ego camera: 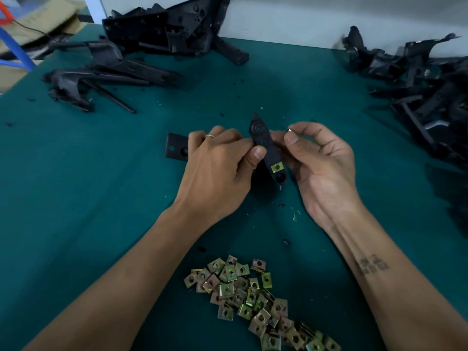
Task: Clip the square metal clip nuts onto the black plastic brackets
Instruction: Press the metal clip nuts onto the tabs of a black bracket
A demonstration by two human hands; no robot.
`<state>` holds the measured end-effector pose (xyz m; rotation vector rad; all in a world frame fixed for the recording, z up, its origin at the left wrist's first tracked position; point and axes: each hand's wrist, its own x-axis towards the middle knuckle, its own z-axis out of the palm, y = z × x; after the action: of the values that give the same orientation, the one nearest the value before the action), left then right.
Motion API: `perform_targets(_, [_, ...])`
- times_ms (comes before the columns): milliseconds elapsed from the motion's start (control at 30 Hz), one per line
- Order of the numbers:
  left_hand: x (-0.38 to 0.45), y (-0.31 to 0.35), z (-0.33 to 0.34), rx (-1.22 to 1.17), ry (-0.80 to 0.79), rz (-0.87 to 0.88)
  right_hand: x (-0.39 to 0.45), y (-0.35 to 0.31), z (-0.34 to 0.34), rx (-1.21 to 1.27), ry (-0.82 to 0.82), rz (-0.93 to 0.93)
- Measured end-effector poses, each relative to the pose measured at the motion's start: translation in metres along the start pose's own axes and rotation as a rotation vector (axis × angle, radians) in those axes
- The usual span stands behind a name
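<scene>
- I have the narrow black plastic bracket (264, 145) held up over the teal table mat (101, 198), between both hands at the middle of the view.
- My left hand (217, 168) grips the bracket's middle, thumb curled onto its near face and fingers wrapped behind.
- My right hand (321, 163) pinches a small square metal clip nut (290, 130) between thumb and forefinger; only a sliver of it shows, so I cannot tell its opening's direction.
- The relation that matters: the bracket's long axis runs from its pointed far tip, with a round boss, down and slightly right to its near end. The pinched nut sits just right of the upper part, level with the boss, so the right hand is the nearer one and I judge the nut must travel leftward onto an edge there.
- One yellowish clip nut (276, 167) is already seated near the bracket's lower end, just above a round hole.
- The loose heap of brass-coloured clip nuts (255, 297) lies near me, between my forearms.
- A flat black bracket end with two holes (176, 147) pokes out left of my left hand.
- Piles of black plastic brackets lie far left (114, 69) and far right (425, 84).
- No brand or label is legible; the tattooed writing on my right forearm (373, 265) is too blurred to read.
</scene>
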<state>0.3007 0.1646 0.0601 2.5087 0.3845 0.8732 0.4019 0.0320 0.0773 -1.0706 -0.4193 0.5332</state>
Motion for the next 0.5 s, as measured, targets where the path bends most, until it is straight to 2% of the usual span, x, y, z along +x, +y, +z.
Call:
perform_targets(300, [-0.001,0.002,-0.002,0.041,-0.020,0.036,-0.003,0.005,0.008,-0.054,0.017,0.006])
perform_targets(500, [-0.001,0.001,-0.002,0.028,-0.012,0.030,-0.005,0.007,0.011,0.056,0.072,0.070])
